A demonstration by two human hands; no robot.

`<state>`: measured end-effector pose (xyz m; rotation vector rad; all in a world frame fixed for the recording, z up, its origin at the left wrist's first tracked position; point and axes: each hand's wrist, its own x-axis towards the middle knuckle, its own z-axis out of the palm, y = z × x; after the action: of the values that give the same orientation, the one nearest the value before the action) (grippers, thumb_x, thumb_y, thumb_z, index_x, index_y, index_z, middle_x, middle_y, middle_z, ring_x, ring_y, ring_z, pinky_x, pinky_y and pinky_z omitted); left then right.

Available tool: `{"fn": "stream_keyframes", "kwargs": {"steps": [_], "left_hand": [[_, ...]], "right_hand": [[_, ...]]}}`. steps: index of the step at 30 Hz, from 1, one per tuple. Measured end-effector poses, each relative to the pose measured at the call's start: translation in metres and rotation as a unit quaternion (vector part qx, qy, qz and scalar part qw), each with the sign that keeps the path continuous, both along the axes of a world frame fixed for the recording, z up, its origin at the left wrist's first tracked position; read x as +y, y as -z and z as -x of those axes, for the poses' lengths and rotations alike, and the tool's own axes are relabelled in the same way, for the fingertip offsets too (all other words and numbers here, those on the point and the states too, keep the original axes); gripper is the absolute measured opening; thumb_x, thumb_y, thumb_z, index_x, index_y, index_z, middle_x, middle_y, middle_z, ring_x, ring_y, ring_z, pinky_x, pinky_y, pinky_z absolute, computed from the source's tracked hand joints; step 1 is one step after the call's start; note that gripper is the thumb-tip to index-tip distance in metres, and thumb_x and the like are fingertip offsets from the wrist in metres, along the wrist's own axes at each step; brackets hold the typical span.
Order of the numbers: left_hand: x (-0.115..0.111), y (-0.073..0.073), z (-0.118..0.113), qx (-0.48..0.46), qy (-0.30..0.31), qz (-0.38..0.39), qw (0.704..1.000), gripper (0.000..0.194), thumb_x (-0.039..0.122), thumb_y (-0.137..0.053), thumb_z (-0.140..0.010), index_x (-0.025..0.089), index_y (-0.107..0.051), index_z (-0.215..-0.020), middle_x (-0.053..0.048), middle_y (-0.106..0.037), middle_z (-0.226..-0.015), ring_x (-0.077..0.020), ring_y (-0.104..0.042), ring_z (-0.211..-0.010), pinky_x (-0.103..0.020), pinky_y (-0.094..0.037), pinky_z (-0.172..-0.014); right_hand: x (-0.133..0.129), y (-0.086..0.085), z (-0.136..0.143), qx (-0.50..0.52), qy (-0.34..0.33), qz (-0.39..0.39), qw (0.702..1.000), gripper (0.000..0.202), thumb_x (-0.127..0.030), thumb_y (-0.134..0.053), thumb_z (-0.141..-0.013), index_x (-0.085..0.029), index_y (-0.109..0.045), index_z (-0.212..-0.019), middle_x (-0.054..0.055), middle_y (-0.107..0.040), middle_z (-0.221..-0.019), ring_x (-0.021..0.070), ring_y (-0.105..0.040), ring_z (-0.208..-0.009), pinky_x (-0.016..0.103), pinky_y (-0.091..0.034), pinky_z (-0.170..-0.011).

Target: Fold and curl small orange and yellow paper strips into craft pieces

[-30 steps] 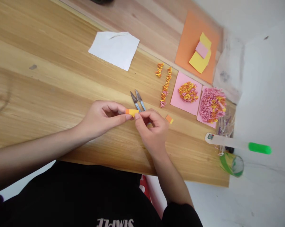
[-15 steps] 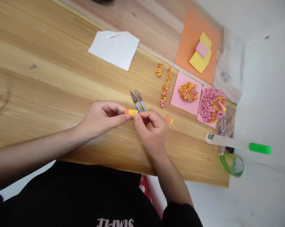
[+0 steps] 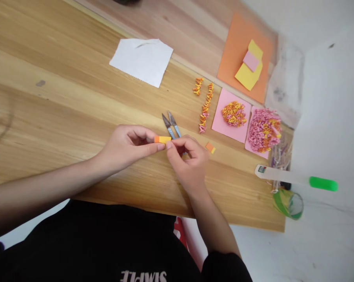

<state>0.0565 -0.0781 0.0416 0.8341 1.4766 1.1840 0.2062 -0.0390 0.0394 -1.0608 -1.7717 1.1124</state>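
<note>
A small orange and yellow paper strip (image 3: 164,139) is pinched between my two hands above the table. My left hand (image 3: 126,147) grips its orange end between thumb and finger. At the yellow end, the thumb and forefinger of my right hand (image 3: 188,160) press together on the piece. Just beyond the strip lie blue-handled thread snips (image 3: 171,122), blades apart and pointing away, their lower part hidden by my right hand. A second orange and yellow paper piece (image 3: 210,147) rests on the wood right of my right hand.
Short rows of curled paper bits (image 3: 206,107) lie beyond the snips. Pink sheets (image 3: 218,124) carry piles of curls at the right, near an orange sheet (image 3: 228,58). White paper (image 3: 141,62) lies farther off. A green-handled tool (image 3: 282,174) and tape roll (image 3: 288,203) sit at the right edge.
</note>
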Motion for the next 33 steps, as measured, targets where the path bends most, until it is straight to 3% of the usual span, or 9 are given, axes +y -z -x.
{"fn": "stream_keyframes", "kwargs": {"steps": [7,17,33], "left_hand": [[-0.0011,0.0007,0.0014,-0.001,0.02,0.001,1.0,0.02,0.031,-0.082,-0.061,0.016,-0.069,-0.065,0.0,-0.067,-0.064,-0.0122,-0.062,-0.061,-0.022,-0.052,-0.059],[-0.0008,0.0003,0.0002,0.001,0.001,-0.009,1.0,0.009,0.023,-0.078,-0.064,0.017,-0.071,-0.063,0.001,-0.068,-0.064,-0.0113,-0.061,-0.061,-0.021,-0.05,-0.059],[-0.0009,0.0023,0.0003,0.002,-0.007,-0.011,1.0,0.011,0.023,-0.078,-0.064,0.016,-0.069,-0.062,0.001,-0.068,-0.063,-0.0105,-0.062,-0.06,-0.02,-0.05,-0.058]], "right_hand": [[0.0011,0.0011,-0.0007,-0.004,0.005,-0.008,1.0,0.016,-0.023,-0.062,-0.082,-0.02,-0.06,-0.066,-0.004,-0.057,-0.06,0.0087,-0.049,-0.052,0.023,-0.042,-0.05],[0.0012,-0.0002,-0.0004,0.001,0.002,-0.016,1.0,0.016,-0.019,-0.063,-0.081,-0.02,-0.06,-0.065,-0.004,-0.056,-0.06,0.0082,-0.049,-0.052,0.023,-0.042,-0.05],[0.0012,0.0002,0.0001,0.014,-0.009,-0.006,1.0,0.006,-0.018,-0.062,-0.081,-0.019,-0.065,-0.075,-0.002,-0.062,-0.067,0.0082,-0.05,-0.055,0.023,-0.044,-0.051]]}}
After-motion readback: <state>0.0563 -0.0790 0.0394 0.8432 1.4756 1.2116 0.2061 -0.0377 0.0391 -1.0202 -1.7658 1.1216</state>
